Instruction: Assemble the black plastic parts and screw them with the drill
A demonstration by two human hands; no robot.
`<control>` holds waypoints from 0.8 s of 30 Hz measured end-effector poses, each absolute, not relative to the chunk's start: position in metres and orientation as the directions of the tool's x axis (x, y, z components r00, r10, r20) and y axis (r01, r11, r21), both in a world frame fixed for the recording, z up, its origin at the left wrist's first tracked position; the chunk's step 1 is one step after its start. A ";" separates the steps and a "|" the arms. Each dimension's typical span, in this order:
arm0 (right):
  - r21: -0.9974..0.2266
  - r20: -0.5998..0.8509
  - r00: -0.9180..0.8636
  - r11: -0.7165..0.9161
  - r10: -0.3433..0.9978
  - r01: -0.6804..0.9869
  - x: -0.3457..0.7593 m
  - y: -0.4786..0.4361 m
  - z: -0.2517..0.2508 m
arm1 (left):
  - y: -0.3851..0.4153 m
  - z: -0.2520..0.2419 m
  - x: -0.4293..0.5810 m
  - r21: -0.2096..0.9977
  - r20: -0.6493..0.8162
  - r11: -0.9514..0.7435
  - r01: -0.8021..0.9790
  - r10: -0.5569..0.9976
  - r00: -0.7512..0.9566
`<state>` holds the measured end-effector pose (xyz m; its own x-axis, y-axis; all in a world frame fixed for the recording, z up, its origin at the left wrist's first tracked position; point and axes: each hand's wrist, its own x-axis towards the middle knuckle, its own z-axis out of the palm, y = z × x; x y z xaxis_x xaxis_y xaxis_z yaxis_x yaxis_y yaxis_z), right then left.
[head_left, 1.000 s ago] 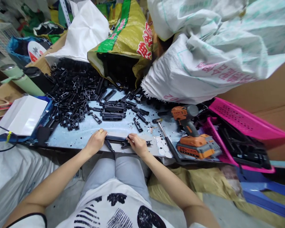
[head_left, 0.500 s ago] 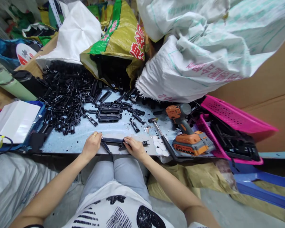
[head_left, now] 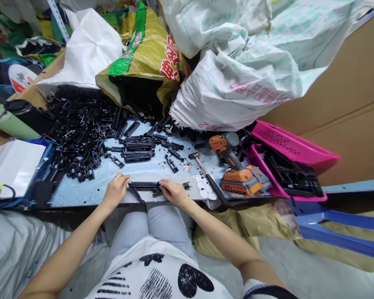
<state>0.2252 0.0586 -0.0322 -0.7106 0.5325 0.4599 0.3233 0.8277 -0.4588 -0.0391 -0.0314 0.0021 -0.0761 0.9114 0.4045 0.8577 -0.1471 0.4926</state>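
The left hand (head_left: 115, 191) pinches the left end of a black bar (head_left: 143, 184), which lies along the near edge of the tabletop (head_left: 81, 193). The right hand (head_left: 171, 192) curls over its right part, so both grips are closed on the bar. A thin piece (head_left: 137, 194) juts from the bar past the edge, and a slip could likely tip it onto the lap. Just right, the hammer (head_left: 205, 176) handle overhangs too, and a stray wrist could knock it off.

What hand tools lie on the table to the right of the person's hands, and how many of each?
Drill: 1
Hammer: 1
Total: 2
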 end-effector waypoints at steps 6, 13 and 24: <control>-0.472 0.447 -0.714 0.820 0.538 0.323 0.226 0.058 -0.035 | -0.033 0.002 -0.043 0.512 0.392 -0.138 0.848 0.916 -0.087; -0.486 0.429 -0.725 0.814 0.539 0.318 0.227 0.055 -0.033 | -0.037 -0.016 -0.029 0.258 0.396 -0.192 0.947 0.915 0.078; -0.428 0.441 -0.769 0.861 0.463 0.274 0.238 0.062 -0.052 | -0.035 -0.014 -0.005 0.198 0.348 -0.271 0.942 0.918 0.190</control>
